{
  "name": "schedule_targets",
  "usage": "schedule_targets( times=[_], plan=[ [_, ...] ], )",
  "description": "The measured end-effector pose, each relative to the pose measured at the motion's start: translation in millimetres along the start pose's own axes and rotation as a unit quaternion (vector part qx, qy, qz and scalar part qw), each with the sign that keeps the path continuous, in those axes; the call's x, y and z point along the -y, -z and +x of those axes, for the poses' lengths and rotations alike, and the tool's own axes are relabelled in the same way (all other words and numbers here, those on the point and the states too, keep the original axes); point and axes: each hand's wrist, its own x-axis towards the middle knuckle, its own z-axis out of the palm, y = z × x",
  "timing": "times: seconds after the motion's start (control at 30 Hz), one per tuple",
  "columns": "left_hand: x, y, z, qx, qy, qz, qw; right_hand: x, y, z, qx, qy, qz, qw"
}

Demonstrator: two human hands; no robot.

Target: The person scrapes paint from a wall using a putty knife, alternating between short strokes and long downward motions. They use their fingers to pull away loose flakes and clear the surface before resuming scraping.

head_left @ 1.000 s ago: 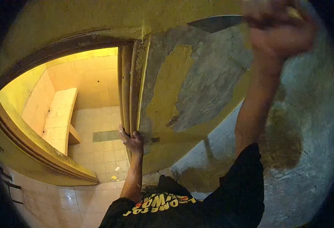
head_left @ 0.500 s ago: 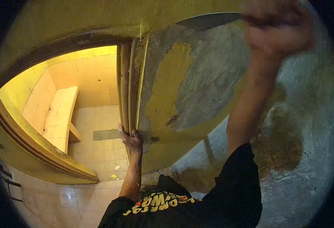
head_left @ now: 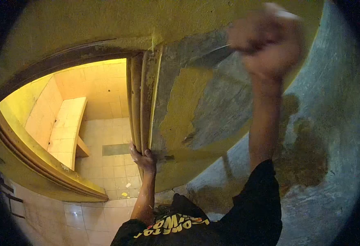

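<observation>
Gripping a thin blade (head_left: 215,56) in the right hand (head_left: 270,46) at upper right, pointed left across the patchy wall (head_left: 225,96) at upper centre, contact unclear, clasping the doorframe (head_left: 135,98) with the left hand (head_left: 145,160), lower centre.

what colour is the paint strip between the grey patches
The paint strip is yellow, clearest in the head view.

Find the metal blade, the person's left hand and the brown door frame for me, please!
Metal blade (head_left: 215,58): head view, on its flat face.
Left hand (head_left: 144,159): head view, on the middle of the hand.
Door frame (head_left: 136,94): head view, on the upright above that hand.
</observation>
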Motion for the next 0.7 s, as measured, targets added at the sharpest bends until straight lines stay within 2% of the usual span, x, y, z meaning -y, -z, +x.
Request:
schedule_targets(
  times=[0.03, 0.07, 0.1, 0.13, 0.23, 0.27, 0.37, 0.4, 0.43, 0.47, 0.5, 0.53, 0.6, 0.63, 0.67, 0.7],
  plan=[
    [-0.8, 1.0, 0.6, -0.007, -0.016, 0.005, 1.0, 16.1, -2.0, -1.7, 0.056, 0.024, -0.004, 0.998],
    [-0.9, 0.6, -0.9, -0.004, -0.014, 0.008, 1.0, 33.8, -13.1, -2.8, 0.04, 0.054, 0.032, 0.997],
    [-1.4, 2.4, -2.9, -0.004, -0.01, 0.018, 1.0, 21.9, -12.0, -1.4, 0.034, 0.051, 0.037, 0.997],
    [-1.1, 2.6, -1.0, -0.008, -0.009, 0.025, 1.0, 3.9, -10.0, 5.2, 0.007, 0.092, -0.035, 0.995],
    [-1.0, 0.9, 0.7, -0.011, -0.014, -0.001, 1.0, 13.2, -15.4, 11.1, -0.009, 0.151, -0.152, 0.977],
    [0.0, -1.2, 2.9, -0.008, -0.014, -0.003, 1.0, 25.0, -12.6, 9.5, 0.039, 0.158, -0.115, 0.98],
    [2.5, 6.1, -1.6, 0.017, 0.011, 0.0, 1.0, -0.3, -13.7, -1.0, -0.113, 0.255, -0.251, 0.927],
    [0.7, 3.5, -1.4, 0.003, 0.0, 0.002, 1.0, 10.0, -11.5, 7.4, -0.099, 0.146, -0.137, 0.975],
    [-0.4, 1.3, -0.1, -0.009, -0.013, 0.004, 1.0, 20.6, -8.5, 11.5, -0.086, 0.031, -0.021, 0.996],
    [0.7, -1.7, 0.7, -0.01, -0.011, -0.002, 1.0, 33.3, -6.8, 5.2, -0.064, 0.092, -0.03, 0.993],
    [4.0, -1.6, -0.3, 0.003, 0.002, -0.007, 1.0, 22.9, -5.9, 7.6, -0.064, 0.091, -0.035, 0.993],
    [5.5, 2.4, -5.4, 0.018, 0.015, -0.008, 1.0, 0.4, -3.6, 8.5, -0.258, 0.116, -0.179, 0.942],
    [4.2, 8.1, -4.1, 0.021, 0.016, -0.016, 1.0, -13.2, 0.9, 1.7, -0.438, 0.144, -0.306, 0.833],
    [-0.4, 4.1, -3.0, 0.022, 0.023, -0.03, 0.999, -7.0, 3.5, -5.3, -0.359, 0.132, -0.15, 0.912],
    [-3.7, 2.2, -1.9, 0.019, 0.02, -0.033, 0.999, -0.6, 6.9, -13.7, -0.266, 0.113, 0.014, 0.957],
    [-5.4, 3.3, 0.0, 0.016, 0.016, -0.029, 0.999, 6.4, 10.7, -21.2, -0.165, 0.089, 0.179, 0.966]
  ],
)
